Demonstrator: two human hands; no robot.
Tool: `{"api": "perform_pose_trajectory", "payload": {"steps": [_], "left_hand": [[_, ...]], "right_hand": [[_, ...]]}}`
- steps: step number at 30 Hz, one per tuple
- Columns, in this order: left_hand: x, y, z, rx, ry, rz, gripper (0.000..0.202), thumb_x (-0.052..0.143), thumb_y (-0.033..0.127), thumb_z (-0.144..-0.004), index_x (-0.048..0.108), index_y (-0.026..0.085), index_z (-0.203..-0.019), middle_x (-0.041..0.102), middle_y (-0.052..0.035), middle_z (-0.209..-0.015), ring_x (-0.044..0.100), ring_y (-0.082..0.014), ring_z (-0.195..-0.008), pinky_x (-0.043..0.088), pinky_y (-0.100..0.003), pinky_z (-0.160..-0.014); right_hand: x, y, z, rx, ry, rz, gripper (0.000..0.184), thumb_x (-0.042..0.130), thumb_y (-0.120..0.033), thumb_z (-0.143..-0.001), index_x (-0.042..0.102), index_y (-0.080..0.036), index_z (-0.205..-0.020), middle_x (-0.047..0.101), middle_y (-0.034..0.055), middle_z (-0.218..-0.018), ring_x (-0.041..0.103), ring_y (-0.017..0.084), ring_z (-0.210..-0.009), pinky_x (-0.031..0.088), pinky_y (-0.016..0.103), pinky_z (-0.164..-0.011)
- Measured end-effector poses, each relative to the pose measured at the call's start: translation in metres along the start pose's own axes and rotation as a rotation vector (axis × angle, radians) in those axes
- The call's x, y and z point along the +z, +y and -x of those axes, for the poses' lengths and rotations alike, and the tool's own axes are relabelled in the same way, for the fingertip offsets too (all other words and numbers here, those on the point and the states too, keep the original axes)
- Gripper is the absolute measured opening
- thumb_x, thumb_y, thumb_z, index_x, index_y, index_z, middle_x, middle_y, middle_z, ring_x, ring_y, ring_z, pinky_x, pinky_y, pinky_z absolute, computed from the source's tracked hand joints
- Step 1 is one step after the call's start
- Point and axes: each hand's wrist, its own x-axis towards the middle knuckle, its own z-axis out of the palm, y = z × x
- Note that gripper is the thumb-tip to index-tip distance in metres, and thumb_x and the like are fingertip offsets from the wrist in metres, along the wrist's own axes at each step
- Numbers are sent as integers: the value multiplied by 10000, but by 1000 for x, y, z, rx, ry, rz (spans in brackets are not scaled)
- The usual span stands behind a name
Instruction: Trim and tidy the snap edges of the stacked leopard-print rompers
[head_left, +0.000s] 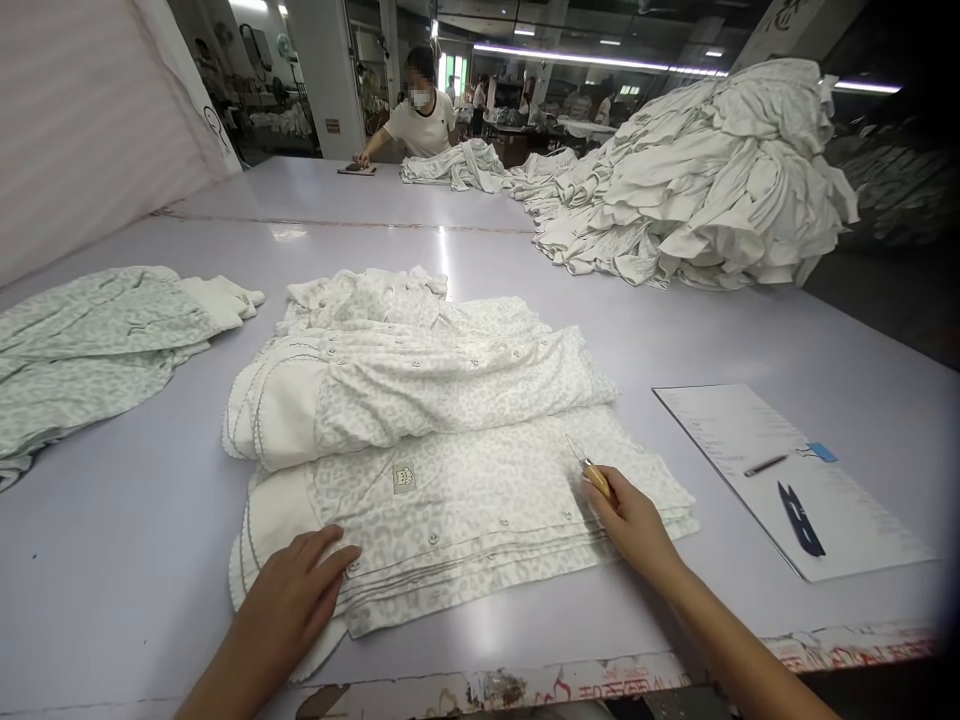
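Note:
A stack of folded white garments with a pale leopard print lies on the lilac table right in front of me. My left hand rests flat on the stack's near left corner, fingers stretched out. My right hand lies on the stack's right side, closed around a small thread snipper with a wooden handle, its metal tip pointing up and left. A second bunched garment lies across the stack just behind.
Green-printed garments lie at the left. A paper sheet with a pen and a dark clip sits at the right. A big heap of white clothes fills the back right. Another person works at the far end.

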Motion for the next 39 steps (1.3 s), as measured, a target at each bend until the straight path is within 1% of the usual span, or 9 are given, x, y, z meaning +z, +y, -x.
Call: {"api": "perform_pose_trajectory", "payload": {"steps": [5, 10, 14, 19, 23, 28, 31, 35, 39], "left_hand": [[-5, 6, -17, 16, -111, -158, 292, 340, 22, -792, 563, 201, -854, 586, -24, -897, 529, -171, -762, 421, -296, -609], [4, -11, -4, 198, 273, -353, 263, 461, -11, -766, 570, 137, -955, 573, -111, -1040, 507, -245, -926, 424, -389, -778], [15, -26, 17, 160, 179, -227, 389, 446, 26, -790, 514, 178, -1142, 559, -78, -1118, 484, -226, -1011, 415, -371, -839], [4, -17, 25, 140, 67, -217, 513, 476, 232, -796, 385, 177, -1298, 471, -54, -1277, 399, -236, -1163, 378, -371, -914], [-6, -15, 19, 186, 78, -272, 493, 506, 280, -788, 428, 200, -1268, 535, -26, -1214, 456, -215, -1100, 362, -352, -908], [-5, -21, 18, 256, 87, -215, 383, 525, 255, -811, 486, 236, -1191, 563, 10, -1181, 491, -180, -1069, 311, -350, -957], [-1, -16, 19, 135, 94, -33, 273, 502, 237, -841, 515, 255, -1114, 593, 27, -1099, 494, -159, -1049, 340, -324, -925], [4, -8, 15, -194, 48, 257, 168, 440, 329, -875, 547, 254, -981, 601, 14, -899, 527, -153, -888, 404, -305, -774], [4, -7, 6, -321, 10, 413, 216, 434, 410, -863, 560, 256, -948, 595, 10, -875, 533, -160, -864, 423, -319, -763]], "right_hand": [[2, -5, 3, -32, 0, 12, 325, 393, -477, -835, 517, -229, -1003, 558, 6, -695, 475, 164, -569, 373, 277, -537], [8, -5, 6, -53, -19, 40, 299, 381, -465, -846, 514, -232, -979, 577, 23, -749, 509, 180, -621, 386, 290, -567], [10, -4, 7, -52, -50, 63, 291, 376, -460, -852, 508, -235, -981, 571, 17, -755, 498, 175, -620, 381, 294, -584], [9, -22, 16, -16, -57, -100, 331, 409, -476, -841, 487, -236, -1056, 537, 7, -748, 462, 163, -618, 362, 276, -569], [26, -63, 41, -79, -278, -337, 320, 395, -462, -864, 495, -207, -1031, 517, 14, -759, 455, 151, -652, 368, 263, -592], [70, -113, 81, -119, -832, -647, 288, 373, -451, -885, 462, -177, -885, 527, 9, -723, 484, 117, -625, 401, 235, -589], [97, -128, 97, -78, -1063, -703, 279, 396, -463, -875, 415, -186, -857, 508, -23, -632, 447, 82, -506, 371, 190, -487], [128, -139, 102, -72, -1142, -689, 237, 393, -424, -875, 400, -190, -831, 483, -47, -543, 410, 67, -408, 316, 156, -392], [154, -149, 98, 21, -1102, -734, 245, 378, -417, -877, 395, -187, -794, 460, -58, -466, 385, 73, -349, 319, 167, -359]]}}
